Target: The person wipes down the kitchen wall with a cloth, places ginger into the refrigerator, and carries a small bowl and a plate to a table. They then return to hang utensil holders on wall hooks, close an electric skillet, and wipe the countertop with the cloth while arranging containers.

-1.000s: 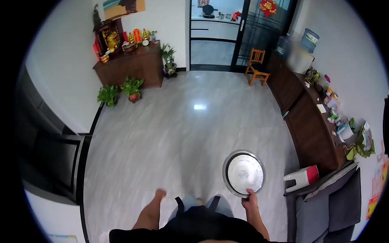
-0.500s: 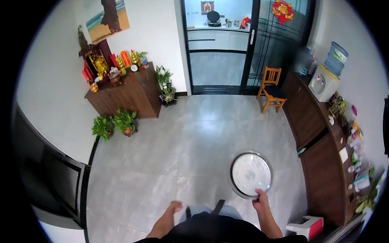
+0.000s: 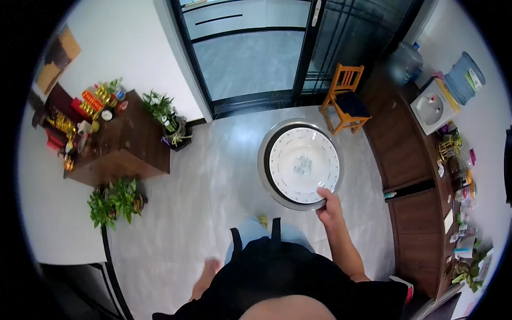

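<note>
Grey tiled floor (image 3: 170, 240) fills the middle of the frame, running up to a dark-framed glass sliding door (image 3: 354, 37) at upper right of centre. Long brown cabinet (image 3: 413, 213) down the right side, smaller brown cabinet (image 3: 144, 141) at left. Wooden chair (image 3: 352, 105) near the door, just up and right of the load; potted plant (image 3: 178, 138) left of the doorway.

Metal basin (image 3: 264, 160): centre of frame, slightly right, held up above the floor. White plate (image 3: 304, 160) rests on it, off-centre to the right, so more metal shows on the left. Can't tell if anything sits beneath the plate.

Right hand (image 3: 330, 209) grasps both at the lower-right edge; most of its fingers are out of sight. Left hand (image 3: 210, 265), lower left of centre, is blurred: nothing visible in it, curl of the fingers I can't tell.

One-sided hold, so I judge the far upper-left rim is the likely one to dip. I'd keep the wrist firm, the basin level and its rim clear of the chair. Thumb (image 3: 322, 192) lies over the plate's edge; I'd keep it pressed there against sliding.
</note>
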A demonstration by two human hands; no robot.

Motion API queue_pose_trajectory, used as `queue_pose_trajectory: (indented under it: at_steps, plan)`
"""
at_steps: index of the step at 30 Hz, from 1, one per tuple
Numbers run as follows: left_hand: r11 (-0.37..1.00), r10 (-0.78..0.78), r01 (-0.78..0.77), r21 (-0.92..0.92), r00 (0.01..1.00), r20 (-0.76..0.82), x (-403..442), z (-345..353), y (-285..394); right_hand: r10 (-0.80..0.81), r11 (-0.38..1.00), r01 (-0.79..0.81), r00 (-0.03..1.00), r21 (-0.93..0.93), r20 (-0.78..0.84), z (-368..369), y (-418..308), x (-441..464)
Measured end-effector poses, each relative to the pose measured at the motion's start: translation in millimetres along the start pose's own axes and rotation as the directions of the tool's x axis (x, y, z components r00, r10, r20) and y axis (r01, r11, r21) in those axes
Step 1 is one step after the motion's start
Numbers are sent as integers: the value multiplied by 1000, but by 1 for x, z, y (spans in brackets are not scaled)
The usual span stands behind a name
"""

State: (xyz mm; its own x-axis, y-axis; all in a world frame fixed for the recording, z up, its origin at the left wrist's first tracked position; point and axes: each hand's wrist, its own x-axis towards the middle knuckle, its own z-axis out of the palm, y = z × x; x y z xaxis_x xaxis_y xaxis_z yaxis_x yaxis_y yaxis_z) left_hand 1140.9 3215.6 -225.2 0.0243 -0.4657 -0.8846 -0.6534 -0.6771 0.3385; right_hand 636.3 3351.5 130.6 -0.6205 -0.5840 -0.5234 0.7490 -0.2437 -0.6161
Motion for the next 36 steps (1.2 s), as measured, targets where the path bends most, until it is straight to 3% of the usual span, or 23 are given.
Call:
queue_pose_trajectory:
  at_steps: [2,3,4,6,9,11,12,13,14,15,16,19,22,28,29,30,31,32,33,34,35,36]
  plan:
    - [972,136,-151,-180,986,-97,100,-17,136,7,1000,-8,1000,-19,-29,37,-24,55]
    - [928,345,-351,-125,936,-70,37,-37,279,4,1000,-5,999,-31,-33,60,-38,84]
    - [849,460,-486,-209,873,-160,50,-37,374,-14,1000,14,1000,-24,-10,75,-45,113]
    - [702,607,-615,-359,780,-152,4,-49,536,3,1000,-5,998,-24,-59,91,-55,168]
    - [478,755,-800,-363,585,-296,-11,-52,702,46,997,-51,995,-58,-84,144,-73,277]
    - [423,844,-900,-109,435,-315,58,-62,738,66,995,-71,995,-65,-75,173,-84,362]
    - [504,794,-856,-114,511,-328,55,-60,741,46,994,-50,998,-98,-40,210,-99,390]
    - [673,695,-739,38,614,-373,97,-63,734,40,993,-43,999,-107,-24,251,-108,419]
    - [759,548,-640,-121,728,-413,141,-58,706,104,989,-99,994,-105,36,275,-112,459]
    - [868,300,-402,-292,893,-336,156,-51,680,162,980,-151,984,-127,80,293,-121,500]
    - [920,121,-200,-338,963,-239,169,-38,649,190,973,-184,981,-138,32,320,-128,539]
    - [922,-235,206,-329,971,-48,154,-6,586,200,969,-192,979,-158,39,399,-143,607]
    - [877,-358,349,-330,933,33,175,12,638,203,967,-187,976,-172,78,476,-148,709]
    - [928,-242,248,-279,969,56,310,-4,854,203,971,-180,968,-159,145,548,-137,862]
    - [943,-212,217,-253,976,48,336,-16,898,274,956,-266,960,-119,51,564,-144,884]
    - [978,-149,153,-145,988,33,364,-34,942,245,962,-239,969,-129,30,570,-145,912]
    - [996,-15,14,87,1000,18,401,-54,994,219,966,-216,976,-140,5,589,-152,935]
    - [829,247,-230,509,968,34,440,-74,1049,205,962,-210,978,-173,-47,603,-163,953]
    - [562,458,-335,756,887,53,474,-97,1111,190,951,-212,975,-223,-113,607,-160,959]
    - [477,582,-344,808,813,3,504,-120,1196,179,965,-192,980,-178,-89,626,-168,970]
    - [822,477,-370,434,863,-168,505,-142,1295,167,976,-175,983,-130,-70,651,-180,992]
    - [838,533,-468,280,810,-243,535,-160,1391,135,984,-140,989,-109,-55,673,-190,1026]
